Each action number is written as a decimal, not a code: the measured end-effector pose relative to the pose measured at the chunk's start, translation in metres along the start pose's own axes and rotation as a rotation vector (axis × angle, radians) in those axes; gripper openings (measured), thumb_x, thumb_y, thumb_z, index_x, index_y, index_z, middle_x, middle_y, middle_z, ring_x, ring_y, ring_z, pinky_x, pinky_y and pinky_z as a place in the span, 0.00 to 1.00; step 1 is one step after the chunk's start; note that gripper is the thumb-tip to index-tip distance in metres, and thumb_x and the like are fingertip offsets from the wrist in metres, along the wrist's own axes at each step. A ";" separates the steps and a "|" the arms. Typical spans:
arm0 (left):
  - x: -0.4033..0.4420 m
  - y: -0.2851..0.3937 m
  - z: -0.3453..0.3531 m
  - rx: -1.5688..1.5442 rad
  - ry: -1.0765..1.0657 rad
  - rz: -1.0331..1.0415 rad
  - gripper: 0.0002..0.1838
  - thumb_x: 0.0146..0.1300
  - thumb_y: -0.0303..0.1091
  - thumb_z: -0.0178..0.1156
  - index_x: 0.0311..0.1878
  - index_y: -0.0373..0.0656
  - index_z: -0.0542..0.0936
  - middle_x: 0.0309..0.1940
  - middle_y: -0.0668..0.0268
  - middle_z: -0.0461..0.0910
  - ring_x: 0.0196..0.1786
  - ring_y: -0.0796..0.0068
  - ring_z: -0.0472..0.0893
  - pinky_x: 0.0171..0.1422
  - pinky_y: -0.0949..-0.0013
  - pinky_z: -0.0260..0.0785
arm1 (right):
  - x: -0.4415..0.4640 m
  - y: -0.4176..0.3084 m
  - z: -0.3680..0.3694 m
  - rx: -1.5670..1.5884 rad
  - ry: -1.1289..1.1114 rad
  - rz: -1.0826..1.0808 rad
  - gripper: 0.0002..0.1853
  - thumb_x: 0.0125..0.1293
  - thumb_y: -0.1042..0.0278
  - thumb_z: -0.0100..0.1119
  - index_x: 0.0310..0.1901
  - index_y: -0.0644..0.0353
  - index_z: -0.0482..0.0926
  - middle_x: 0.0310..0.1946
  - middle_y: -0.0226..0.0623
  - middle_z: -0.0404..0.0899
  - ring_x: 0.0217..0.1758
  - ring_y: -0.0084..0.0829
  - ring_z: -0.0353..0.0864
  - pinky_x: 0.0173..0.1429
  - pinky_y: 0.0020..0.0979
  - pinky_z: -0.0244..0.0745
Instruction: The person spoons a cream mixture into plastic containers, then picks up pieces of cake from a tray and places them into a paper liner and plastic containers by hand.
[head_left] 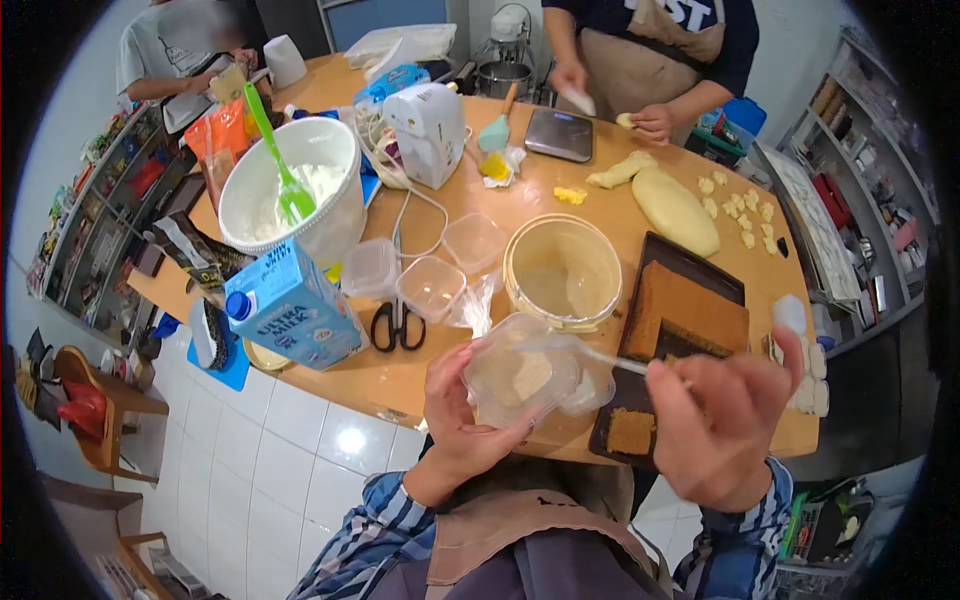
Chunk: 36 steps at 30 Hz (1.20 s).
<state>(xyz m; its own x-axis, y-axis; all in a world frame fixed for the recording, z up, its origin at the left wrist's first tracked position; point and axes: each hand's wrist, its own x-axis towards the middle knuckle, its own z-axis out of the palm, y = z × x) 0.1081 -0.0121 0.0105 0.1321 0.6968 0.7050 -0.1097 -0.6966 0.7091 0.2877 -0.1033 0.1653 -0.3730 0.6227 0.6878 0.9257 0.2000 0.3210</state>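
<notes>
My left hand [462, 425] is wrapped round a clear plastic tub [515, 375] with some pale brown contents at its bottom. In my right hand [715, 425] is the handle end of a pale, thin utensil [590, 350], pinched between thumb and fingers; its far end reaches over the tub and is blurred. Just beyond the tub stands a large open cream bucket [563, 272]. A dark tray [636, 295] of brown cake [690, 308] lies beyond my right hand, with a cut cake piece [631, 432] nearer me.
Left are a white bowl [290, 190] with a green spatula [290, 185], a milk carton [296, 305] and black scissors [398, 325]. Dough [675, 210] and a scale [559, 135] lie farther back. One co-worker [640, 60] stands across the table, another person [170, 60] at the back left.
</notes>
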 end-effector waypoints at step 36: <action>-0.024 0.032 0.018 -0.180 -0.169 -0.413 0.52 0.38 0.50 0.76 0.64 0.39 0.59 0.53 0.58 0.67 0.55 0.63 0.71 0.61 0.59 0.64 | -0.253 0.125 -0.032 -0.161 -0.706 1.164 0.14 0.55 0.73 0.55 0.44 0.56 0.81 0.32 0.48 0.79 0.41 0.48 0.78 0.43 0.45 0.72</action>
<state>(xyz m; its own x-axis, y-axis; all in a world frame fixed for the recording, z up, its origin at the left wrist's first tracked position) 0.1196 -0.0541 0.0163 0.3571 0.8610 0.3621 -0.1816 -0.3163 0.9311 0.4963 -0.2596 0.0523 0.7637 0.6279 0.1499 0.6437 -0.7581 -0.1043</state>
